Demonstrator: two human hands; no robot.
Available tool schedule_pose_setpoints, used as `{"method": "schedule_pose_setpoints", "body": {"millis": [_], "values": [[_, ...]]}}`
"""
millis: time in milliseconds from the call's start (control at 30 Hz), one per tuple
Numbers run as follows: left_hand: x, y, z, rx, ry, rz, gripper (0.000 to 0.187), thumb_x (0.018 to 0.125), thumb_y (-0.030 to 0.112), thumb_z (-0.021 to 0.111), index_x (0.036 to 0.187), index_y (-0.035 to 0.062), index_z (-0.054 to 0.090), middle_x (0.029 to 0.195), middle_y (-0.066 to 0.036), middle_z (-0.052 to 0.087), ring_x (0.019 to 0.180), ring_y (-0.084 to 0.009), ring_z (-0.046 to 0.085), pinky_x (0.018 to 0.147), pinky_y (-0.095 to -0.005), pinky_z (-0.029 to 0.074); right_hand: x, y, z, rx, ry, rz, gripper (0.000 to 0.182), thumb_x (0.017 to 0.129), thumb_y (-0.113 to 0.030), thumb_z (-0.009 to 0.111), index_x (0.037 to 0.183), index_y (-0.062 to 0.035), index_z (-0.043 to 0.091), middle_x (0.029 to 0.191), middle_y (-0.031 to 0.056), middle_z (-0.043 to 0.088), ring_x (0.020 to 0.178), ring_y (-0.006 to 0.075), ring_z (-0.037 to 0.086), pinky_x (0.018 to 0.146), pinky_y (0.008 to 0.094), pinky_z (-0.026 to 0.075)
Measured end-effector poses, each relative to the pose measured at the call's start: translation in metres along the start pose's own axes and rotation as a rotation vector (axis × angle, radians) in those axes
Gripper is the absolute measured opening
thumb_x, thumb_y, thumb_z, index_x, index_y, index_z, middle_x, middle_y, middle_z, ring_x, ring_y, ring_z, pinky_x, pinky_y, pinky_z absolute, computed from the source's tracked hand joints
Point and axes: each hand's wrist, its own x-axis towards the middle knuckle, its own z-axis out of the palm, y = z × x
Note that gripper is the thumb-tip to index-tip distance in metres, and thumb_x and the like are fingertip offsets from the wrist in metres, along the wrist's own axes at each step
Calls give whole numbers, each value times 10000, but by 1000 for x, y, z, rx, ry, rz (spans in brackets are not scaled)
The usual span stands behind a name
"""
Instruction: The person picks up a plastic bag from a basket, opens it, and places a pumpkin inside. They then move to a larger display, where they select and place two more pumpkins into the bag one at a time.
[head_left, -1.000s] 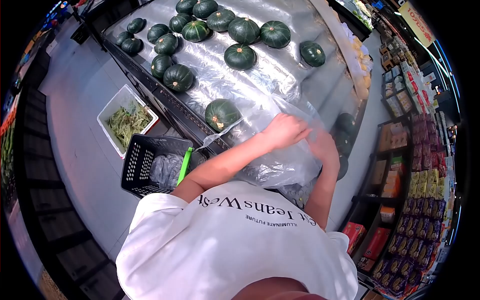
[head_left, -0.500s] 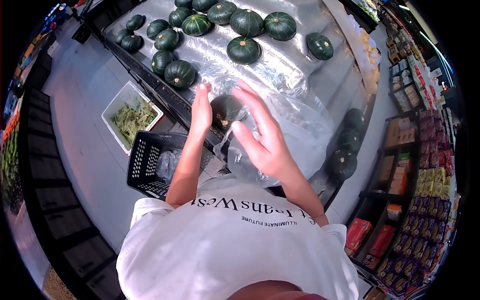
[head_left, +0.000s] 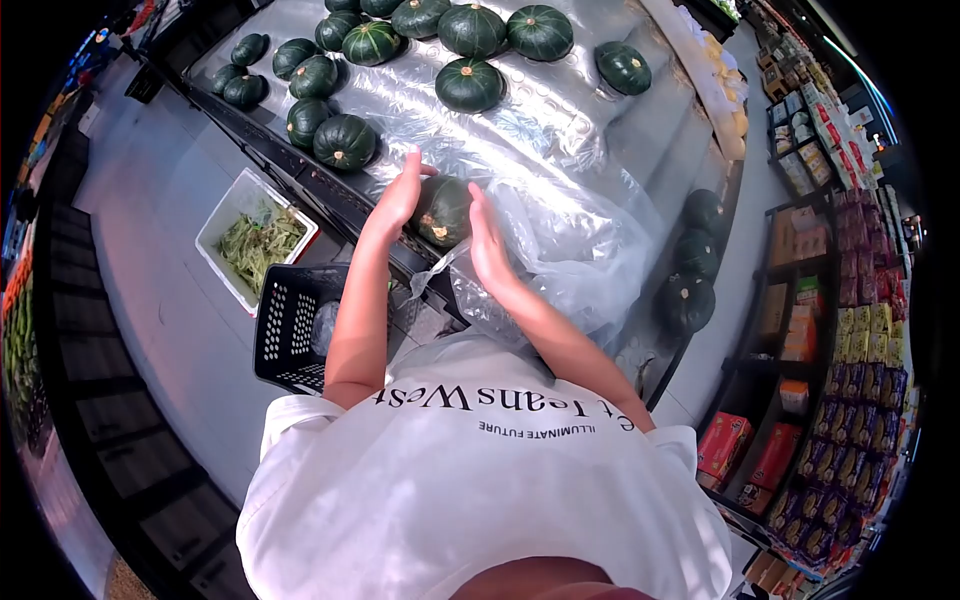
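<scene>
A dark green squash (head_left: pixel 443 212) with a tan scar sits at the display's near edge, between my two hands. Against its left side lies my left hand (head_left: pixel 400 195), fingers straight and close together. From the right, my right hand (head_left: pixel 486 235) presses its fingers along the other side, so the squash is cupped between both palms. A clear plastic bag (head_left: pixel 590 250) spreads beside and under my right forearm, its crumpled edge reaching below the squash.
Several more green squashes (head_left: pixel 470 85) lie on the silvery display surface (head_left: pixel 550 130), others along its right side (head_left: pixel 686 303). On the floor to the left are a white box (head_left: pixel 208 243) of leafy scraps and a black basket (head_left: pixel 285 325). Stocked shelves (head_left: pixel 780 330) line the right.
My right hand has come down and left from above the bag onto the squash's right side. My left hand has stayed at its left side. The view has shifted slightly.
</scene>
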Motion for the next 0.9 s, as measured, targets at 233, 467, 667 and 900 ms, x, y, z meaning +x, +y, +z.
{"method": "schedule_pose_setpoints", "body": {"millis": [233,467,667,900], "values": [[-35,39,13,-208,69,-71,716,918,599,229,1146,-7,533,1088,-167,554,1016,-227,501,927,-329,362,-2,-31,9,-144,30,-31,651,964,-459,258,1378,44,243,1445,264,168,1363,370,129,1109,412,107],[-63,78,-3,-365,60,189,692,931,572,189,1193,20,514,1183,-139,533,1075,-253,484,952,-369,352,-8,-101,5,-223,-50,-354,541,979,-336,308,1380,24,258,1458,240,152,1354,405,137,1101,440,136],[-76,114,46,-587,-251,283,720,920,597,177,1273,19,423,1228,-153,493,1146,-273,479,974,-422,371,8,-145,-38,-691,211,-858,564,896,-447,415,1264,-28,499,1378,205,371,1198,411,374,1001,474,281],[-35,91,122,-342,-388,65,769,892,651,196,1373,64,320,1236,-111,463,1110,-236,477,891,-394,402,2,-123,-102,-701,375,-462,456,918,-347,408,1216,-19,517,1253,196,493,1156,378,436,978,428,337]]}}
